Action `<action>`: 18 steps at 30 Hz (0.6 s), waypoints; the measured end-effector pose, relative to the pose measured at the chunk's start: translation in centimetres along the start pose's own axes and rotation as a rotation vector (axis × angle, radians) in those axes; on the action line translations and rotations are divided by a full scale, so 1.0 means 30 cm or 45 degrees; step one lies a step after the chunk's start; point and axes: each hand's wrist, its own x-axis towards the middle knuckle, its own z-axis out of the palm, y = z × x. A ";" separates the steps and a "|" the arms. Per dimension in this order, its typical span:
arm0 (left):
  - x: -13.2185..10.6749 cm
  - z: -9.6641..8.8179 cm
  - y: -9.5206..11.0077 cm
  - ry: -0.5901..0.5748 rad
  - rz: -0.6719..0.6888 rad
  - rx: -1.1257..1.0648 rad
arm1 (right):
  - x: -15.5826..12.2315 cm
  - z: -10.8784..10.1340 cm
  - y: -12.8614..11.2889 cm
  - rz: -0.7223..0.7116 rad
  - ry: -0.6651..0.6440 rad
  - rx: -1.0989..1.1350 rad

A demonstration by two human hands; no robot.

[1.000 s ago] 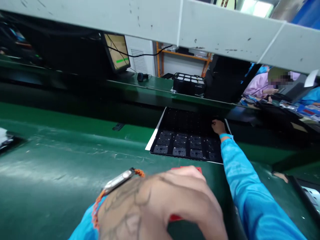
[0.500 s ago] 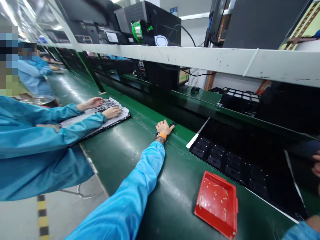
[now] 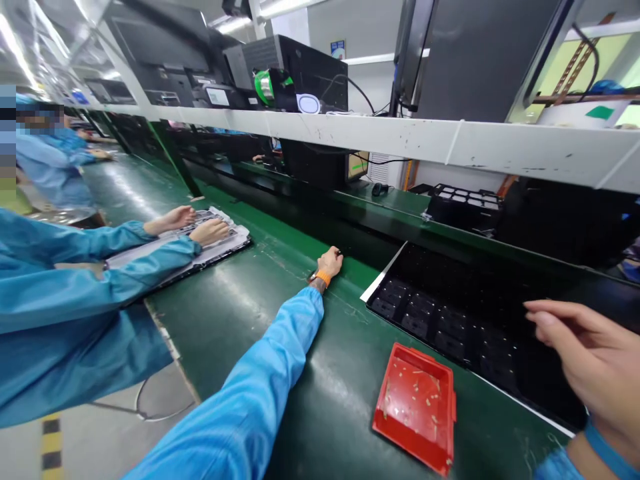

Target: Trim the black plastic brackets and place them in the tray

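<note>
My left hand (image 3: 329,262) is stretched far out over the green conveyor belt (image 3: 250,313), in a blue sleeve with an orange-strapped watch. Its fingers are curled round a small dark part (image 3: 339,253) at the belt's far edge. Low at the right, my right hand (image 3: 585,357) hovers with fingers stretched and slightly apart, holding nothing, above the near right end of a black compartment tray (image 3: 440,320). A red shallow tray (image 3: 415,407) with small pale bits lies on the belt between my arms.
At the left a co-worker's two hands (image 3: 200,227) in blue sleeves rest on a flat tray (image 3: 225,250). A white shelf (image 3: 400,130) with monitors and computers runs overhead. A stack of black trays (image 3: 463,203) stands on the far ledge.
My view swung left and up. My left hand reached out to the belt's far edge and curled onto the small dark part. My right hand left the tray's far end and came back near me.
</note>
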 end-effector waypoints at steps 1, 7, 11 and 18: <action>-0.025 0.002 0.034 -0.026 0.091 -0.064 | 0.007 0.016 -0.059 0.074 0.019 -0.013; -0.283 -0.010 0.326 -0.347 0.791 -0.473 | 0.043 0.140 -0.205 -0.051 -0.099 0.274; -0.452 -0.102 0.457 -0.393 1.183 -0.771 | 0.029 0.171 -0.217 -0.168 0.013 0.426; -0.564 -0.123 0.514 -0.535 1.074 -1.245 | -0.012 0.189 -0.265 -0.336 0.137 0.492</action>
